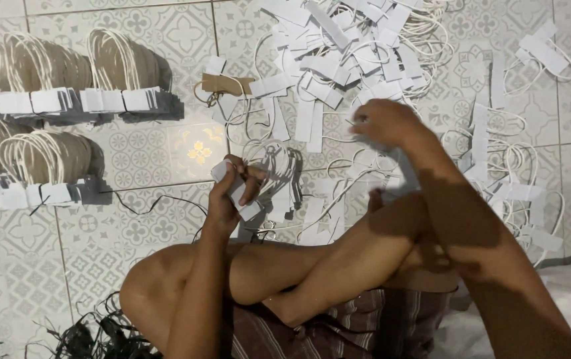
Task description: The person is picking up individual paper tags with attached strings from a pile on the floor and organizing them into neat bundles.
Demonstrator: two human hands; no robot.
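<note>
My left hand (231, 193) grips a small stack of white paper strips (237, 191) with cord loops hanging from it, held above my crossed legs. My right hand (381, 121) reaches forward into a loose pile of white paper strips with white cord handles (338, 60) spread on the tiled floor; its fingers are pinched over a strip there, blurred by motion. One brown paper strip with a cord (224, 84) lies at the pile's left edge.
Neat bundles of cord handles with white strips (119, 80) lie in rows at the left, more below (46, 166). More loose strips and cords (504, 166) lie at the right. Dark cords (93, 336) sit by my knee. Patterned floor tiles (132, 219) lie around.
</note>
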